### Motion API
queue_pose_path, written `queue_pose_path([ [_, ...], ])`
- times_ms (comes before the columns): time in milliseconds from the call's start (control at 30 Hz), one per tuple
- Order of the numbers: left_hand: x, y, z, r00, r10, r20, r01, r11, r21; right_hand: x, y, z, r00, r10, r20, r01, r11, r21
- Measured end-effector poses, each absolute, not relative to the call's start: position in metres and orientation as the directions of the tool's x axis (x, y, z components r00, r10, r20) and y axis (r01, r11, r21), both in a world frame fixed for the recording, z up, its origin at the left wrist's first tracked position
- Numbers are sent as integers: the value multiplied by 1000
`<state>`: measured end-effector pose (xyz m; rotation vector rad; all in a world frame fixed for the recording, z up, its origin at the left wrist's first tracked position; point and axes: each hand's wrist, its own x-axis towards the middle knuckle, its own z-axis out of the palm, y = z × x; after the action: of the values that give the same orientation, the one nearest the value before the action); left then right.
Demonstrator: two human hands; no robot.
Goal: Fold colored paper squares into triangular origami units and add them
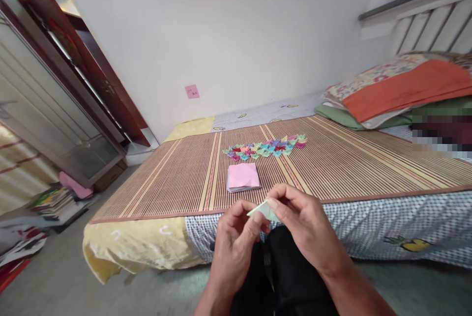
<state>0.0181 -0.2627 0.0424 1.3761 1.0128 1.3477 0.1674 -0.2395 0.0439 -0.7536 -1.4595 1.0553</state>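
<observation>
Pinched narrow, the grip of left hand [234, 240] and right hand [306, 222] closes on a small pale green paper [263, 211] above the lap, just short of the bed [368, 217]; a clean crease probably wants edges matched before the thumbs press. Fingers [283, 192] hide most of it, and beyond the pink stack [243, 177] the coloured folded pieces [266, 147] on the mat [165, 178] are too small to read.

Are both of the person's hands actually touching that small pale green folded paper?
Touching. The head view shows the left hand and right hand pinching the small pale green folded paper from either side.
</observation>
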Motion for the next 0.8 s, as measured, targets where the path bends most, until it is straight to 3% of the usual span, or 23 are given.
queue_pose_path([
  [267, 13, -257, 38, 10, 980, 198, -113, -196, 974, 168, -233, 41, -292, 876, 385, -58, 385, -921],
  [400, 12, -252, 35, -85, 982, 170, -274, -187, 944, 171, -233, 41, -295, 881, 370, -6, 386, -923],
  [533, 14, -249, 35, -62, 990, 125, -414, -140, 899, 169, -238, 43, -260, 873, 412, 67, 442, -894],
  [800, 26, -256, 32, -94, 982, 165, -467, -190, 864, 166, -239, 43, -219, 854, 473, 59, 495, -867],
])
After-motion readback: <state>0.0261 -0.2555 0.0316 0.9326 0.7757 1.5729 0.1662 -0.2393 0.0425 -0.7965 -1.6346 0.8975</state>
